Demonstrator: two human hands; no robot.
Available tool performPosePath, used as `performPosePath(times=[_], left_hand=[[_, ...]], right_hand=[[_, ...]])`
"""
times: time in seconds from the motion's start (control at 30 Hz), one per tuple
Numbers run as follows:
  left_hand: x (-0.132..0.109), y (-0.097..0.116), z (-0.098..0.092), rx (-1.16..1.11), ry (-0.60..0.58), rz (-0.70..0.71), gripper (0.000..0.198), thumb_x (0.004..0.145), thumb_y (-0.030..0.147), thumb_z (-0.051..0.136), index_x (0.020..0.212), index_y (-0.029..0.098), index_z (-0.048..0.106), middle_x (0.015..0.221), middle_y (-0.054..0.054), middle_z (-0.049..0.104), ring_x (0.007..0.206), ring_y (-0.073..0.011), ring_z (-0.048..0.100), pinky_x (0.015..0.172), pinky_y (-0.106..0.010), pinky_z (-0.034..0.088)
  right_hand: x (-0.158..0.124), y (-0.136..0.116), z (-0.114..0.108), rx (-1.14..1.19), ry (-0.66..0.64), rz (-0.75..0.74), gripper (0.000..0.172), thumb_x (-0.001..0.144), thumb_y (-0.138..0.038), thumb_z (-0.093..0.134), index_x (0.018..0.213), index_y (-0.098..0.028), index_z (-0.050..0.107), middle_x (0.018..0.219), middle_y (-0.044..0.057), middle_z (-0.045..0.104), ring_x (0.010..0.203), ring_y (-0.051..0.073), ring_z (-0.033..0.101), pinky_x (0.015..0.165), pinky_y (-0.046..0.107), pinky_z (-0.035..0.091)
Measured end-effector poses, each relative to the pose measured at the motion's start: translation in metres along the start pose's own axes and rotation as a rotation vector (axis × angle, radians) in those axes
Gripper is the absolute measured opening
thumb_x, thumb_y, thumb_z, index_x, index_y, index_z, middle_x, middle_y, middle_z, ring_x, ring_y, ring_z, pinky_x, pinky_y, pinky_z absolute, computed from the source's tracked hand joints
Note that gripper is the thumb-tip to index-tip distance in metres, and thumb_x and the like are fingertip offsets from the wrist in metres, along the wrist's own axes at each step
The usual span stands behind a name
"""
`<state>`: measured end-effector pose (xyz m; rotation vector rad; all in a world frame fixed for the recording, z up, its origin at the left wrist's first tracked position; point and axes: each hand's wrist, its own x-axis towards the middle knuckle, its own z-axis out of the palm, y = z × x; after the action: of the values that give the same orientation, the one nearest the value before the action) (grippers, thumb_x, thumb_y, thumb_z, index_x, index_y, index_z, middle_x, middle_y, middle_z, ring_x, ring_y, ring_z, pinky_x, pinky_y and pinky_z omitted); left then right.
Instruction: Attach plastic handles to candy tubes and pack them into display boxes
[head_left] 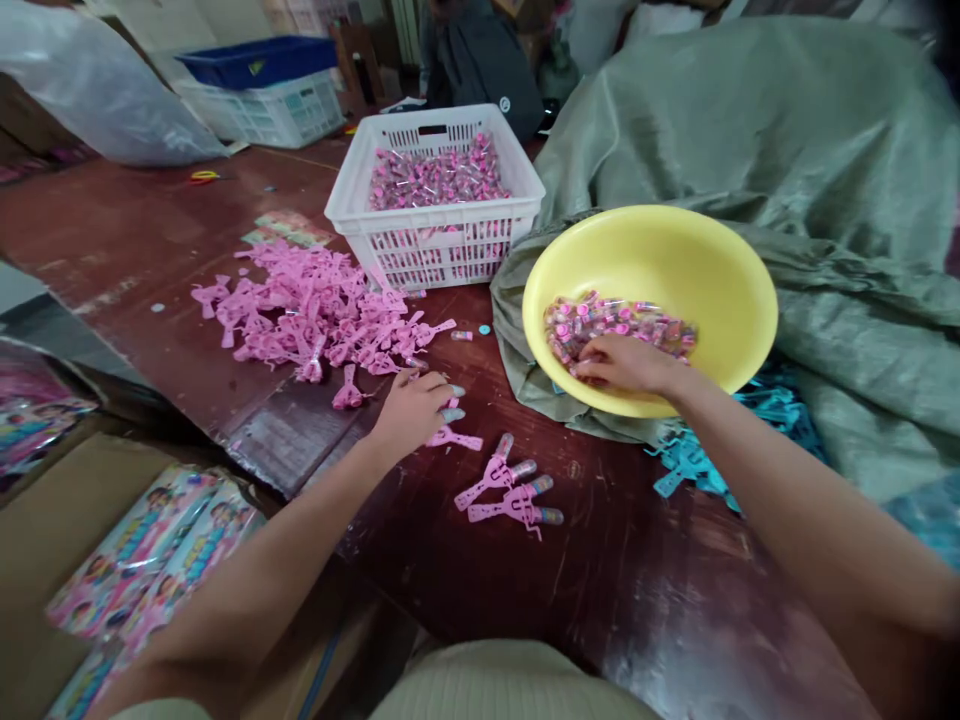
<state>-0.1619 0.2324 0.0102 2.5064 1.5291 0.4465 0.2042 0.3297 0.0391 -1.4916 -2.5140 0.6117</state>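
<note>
My left hand is over the table with its fingers curled on a pink plastic piece, whose flat handle sticks out below the fingertips. Two similar pink pieces with clear tubes fitted lie just to its right. My right hand reaches into a yellow basin, fingers bent down among small clear tubes with pink parts; the fingertips are hidden there. Beyond my left hand spreads a heap of pink plastic pieces.
Behind the heap stands a white crate full of similar tubes. Blue plastic pieces lie under my right forearm. A green tarp covers the right side. Printed packages lie in a cardboard box at lower left. Yellow-handled scissors rest farther back.
</note>
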Motion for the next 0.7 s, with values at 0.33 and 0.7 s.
performPosePath(times=[0.33, 0.7], left_hand=[[-0.011, 0.065, -0.011, -0.516, 0.060, -0.149, 0.037, 0.100, 0.026, 0.050, 0.136, 0.017, 0.056, 0.119, -0.012, 0.067, 0.110, -0.0234, 0.064, 0.101, -0.039, 0.050], [-0.019, 0.081, 0.010, -1.130, -0.108, -0.349, 0.049, 0.079, 0.030, 0.082, 0.124, 0.017, 0.068, 0.103, -0.005, 0.077, 0.096, -0.0216, 0.071, 0.093, -0.035, 0.055]], right_hand=[[-0.059, -0.101, 0.026, 0.393, 0.160, -0.279, 0.028, 0.100, -0.039, 0.055, 0.123, -0.025, 0.064, 0.122, 0.007, 0.072, 0.109, 0.023, 0.069, 0.094, 0.039, 0.056], [-0.062, -0.101, 0.061, 0.663, 0.002, -0.212, 0.027, 0.097, -0.040, 0.063, 0.118, -0.024, 0.065, 0.114, 0.005, 0.073, 0.103, 0.020, 0.069, 0.093, 0.037, 0.057]])
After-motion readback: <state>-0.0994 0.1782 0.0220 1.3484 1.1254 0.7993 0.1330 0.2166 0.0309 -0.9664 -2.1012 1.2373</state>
